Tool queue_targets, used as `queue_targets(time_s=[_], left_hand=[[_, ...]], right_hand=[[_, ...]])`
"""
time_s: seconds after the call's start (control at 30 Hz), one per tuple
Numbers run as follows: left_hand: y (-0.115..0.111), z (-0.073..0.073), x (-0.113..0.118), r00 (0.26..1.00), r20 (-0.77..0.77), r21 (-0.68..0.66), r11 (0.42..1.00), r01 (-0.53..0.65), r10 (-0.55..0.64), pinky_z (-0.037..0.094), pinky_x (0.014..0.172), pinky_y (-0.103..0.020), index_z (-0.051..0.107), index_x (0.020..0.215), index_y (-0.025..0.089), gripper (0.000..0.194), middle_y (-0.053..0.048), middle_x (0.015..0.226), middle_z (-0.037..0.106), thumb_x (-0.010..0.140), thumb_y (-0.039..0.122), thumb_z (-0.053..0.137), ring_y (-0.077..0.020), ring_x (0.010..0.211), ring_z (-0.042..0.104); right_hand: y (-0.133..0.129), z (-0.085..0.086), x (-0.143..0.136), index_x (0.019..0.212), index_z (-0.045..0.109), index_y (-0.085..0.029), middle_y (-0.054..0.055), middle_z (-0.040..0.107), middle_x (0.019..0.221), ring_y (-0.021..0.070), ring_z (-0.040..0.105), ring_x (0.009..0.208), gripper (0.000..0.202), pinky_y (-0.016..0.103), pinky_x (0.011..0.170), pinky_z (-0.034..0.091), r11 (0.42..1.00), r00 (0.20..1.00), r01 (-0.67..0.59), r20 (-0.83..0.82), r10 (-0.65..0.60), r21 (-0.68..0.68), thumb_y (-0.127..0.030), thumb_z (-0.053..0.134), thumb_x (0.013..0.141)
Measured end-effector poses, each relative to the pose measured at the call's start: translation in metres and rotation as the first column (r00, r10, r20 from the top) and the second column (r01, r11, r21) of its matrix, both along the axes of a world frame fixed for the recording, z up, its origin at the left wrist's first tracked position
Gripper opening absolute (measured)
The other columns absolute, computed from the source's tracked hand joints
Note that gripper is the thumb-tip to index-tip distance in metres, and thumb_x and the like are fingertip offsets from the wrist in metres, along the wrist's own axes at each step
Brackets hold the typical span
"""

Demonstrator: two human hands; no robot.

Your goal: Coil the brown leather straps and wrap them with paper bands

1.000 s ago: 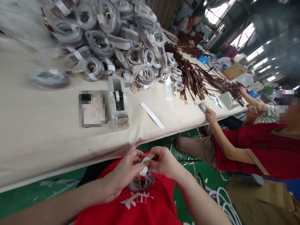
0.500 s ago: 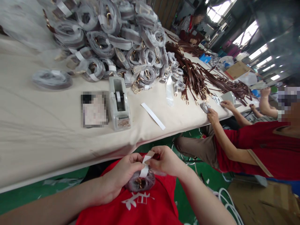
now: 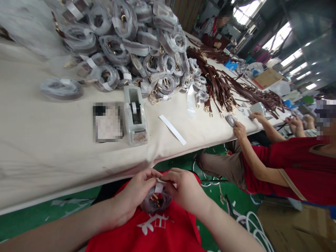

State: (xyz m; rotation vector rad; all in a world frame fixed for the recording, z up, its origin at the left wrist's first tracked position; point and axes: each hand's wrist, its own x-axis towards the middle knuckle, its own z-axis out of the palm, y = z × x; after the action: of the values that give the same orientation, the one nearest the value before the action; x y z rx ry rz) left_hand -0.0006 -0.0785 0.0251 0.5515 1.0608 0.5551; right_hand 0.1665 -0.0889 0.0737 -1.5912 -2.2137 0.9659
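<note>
A coiled strap in clear plastic wrap (image 3: 155, 203), with gold-coloured hardware at its centre, rests against the red apron in my lap. A white paper band (image 3: 159, 188) crosses its upper part. My left hand (image 3: 139, 190) is closed on the coil's left side, thumb and forefinger pinching at the band. From the right, my right hand (image 3: 182, 185) pinches the top of the band, its fingertips meeting those of my left hand. Beyond them on the table lies a loose white paper strip (image 3: 172, 130), right of a tape dispenser (image 3: 135, 115).
Many wrapped coils (image 3: 115, 45) are heaped at the table's back. Brown straps (image 3: 217, 84) lie further right. A single wrapped coil (image 3: 61, 89) and a pixelated flat item (image 3: 108, 122) sit at left. A person in red (image 3: 273, 161) works at the right.
My hands have come together over the top of the coil. The white band, which stood up between my fingers, is now folded down and partly covered by them.
</note>
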Motion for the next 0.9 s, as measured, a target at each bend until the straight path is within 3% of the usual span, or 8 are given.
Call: queue_targets(time_s=[0.17, 0.37, 0.5, 0.63, 0.77, 0.9], left_hand=[[-0.002, 0.0, -0.014, 0.996, 0.068, -0.08, 0.995, 0.054, -0.049, 0.048, 0.064, -0.028, 0.067, 0.088, 0.015, 0.024, -0.002, 0.074, 0.072, 0.066, 0.026, 0.067, -0.0181, 0.068, 0.066], [-0.005, -0.005, -0.019, 0.993, 0.108, -0.057, 0.997, 0.05, -0.044, 0.048, 0.07, -0.029, 0.068, 0.093, 0.013, 0.029, -0.005, 0.081, 0.073, 0.07, 0.031, 0.071, -0.0189, 0.075, 0.065], [-0.007, -0.012, -0.018, 0.996, 0.054, 0.029, 0.997, 0.07, -0.071, 0.048, 0.072, -0.029, 0.067, 0.089, 0.015, 0.033, -0.003, 0.082, 0.07, 0.069, 0.04, 0.077, -0.0182, 0.077, 0.063], [-0.007, -0.016, -0.022, 0.987, 0.068, 0.089, 0.986, 0.14, -0.146, 0.048, 0.08, -0.031, 0.063, 0.098, 0.017, 0.043, -0.002, 0.089, 0.069, 0.073, 0.05, 0.073, -0.0204, 0.088, 0.063], [-0.004, -0.017, -0.029, 0.953, 0.085, 0.167, 0.947, 0.274, -0.29, 0.047, 0.093, -0.035, 0.061, 0.107, 0.019, 0.047, -0.002, 0.098, 0.07, 0.079, 0.056, 0.067, -0.0242, 0.103, 0.062], [-0.001, -0.015, -0.034, 0.93, 0.074, 0.275, 0.904, 0.327, -0.359, 0.043, 0.102, -0.036, 0.063, 0.109, 0.021, 0.041, -0.003, 0.11, 0.071, 0.086, 0.054, 0.06, -0.0251, 0.114, 0.06]], right_hand=[[-0.018, -0.003, 0.001, 0.107, 0.071, -0.021, 0.006, 0.074, 0.098, 0.018, 0.068, 0.088, 0.029, 0.025, 0.081, 0.052, 1.0, 1.0, -0.012, -0.017, 0.012, 0.025, -0.005, 0.056, 0.087], [-0.027, -0.011, 0.0, 0.122, 0.065, -0.02, 0.01, 0.07, 0.113, 0.0205, 0.066, 0.096, 0.034, 0.031, 0.086, 0.054, 0.993, 0.998, -0.059, 0.026, 0.057, 0.099, -0.012, 0.052, 0.091], [-0.034, -0.019, -0.006, 0.128, 0.06, -0.015, 0.015, 0.067, 0.117, 0.0249, 0.063, 0.104, 0.038, 0.038, 0.092, 0.055, 0.975, 0.993, -0.105, 0.075, 0.092, 0.196, -0.012, 0.049, 0.091], [-0.037, -0.029, -0.008, 0.125, 0.062, -0.014, 0.014, 0.069, 0.112, 0.0239, 0.065, 0.1, 0.032, 0.037, 0.089, 0.057, 0.961, 0.995, -0.086, 0.079, 0.068, 0.262, -0.015, 0.048, 0.096], [-0.037, -0.035, -0.008, 0.122, 0.063, -0.015, 0.013, 0.072, 0.111, 0.0214, 0.068, 0.096, 0.029, 0.034, 0.084, 0.059, 0.914, 0.997, -0.077, 0.037, 0.068, 0.398, -0.018, 0.046, 0.099], [-0.039, -0.039, -0.009, 0.122, 0.063, -0.014, 0.012, 0.072, 0.114, 0.0221, 0.069, 0.098, 0.028, 0.034, 0.085, 0.059, 0.877, 0.995, -0.097, 0.04, 0.089, 0.47, -0.02, 0.044, 0.101]])
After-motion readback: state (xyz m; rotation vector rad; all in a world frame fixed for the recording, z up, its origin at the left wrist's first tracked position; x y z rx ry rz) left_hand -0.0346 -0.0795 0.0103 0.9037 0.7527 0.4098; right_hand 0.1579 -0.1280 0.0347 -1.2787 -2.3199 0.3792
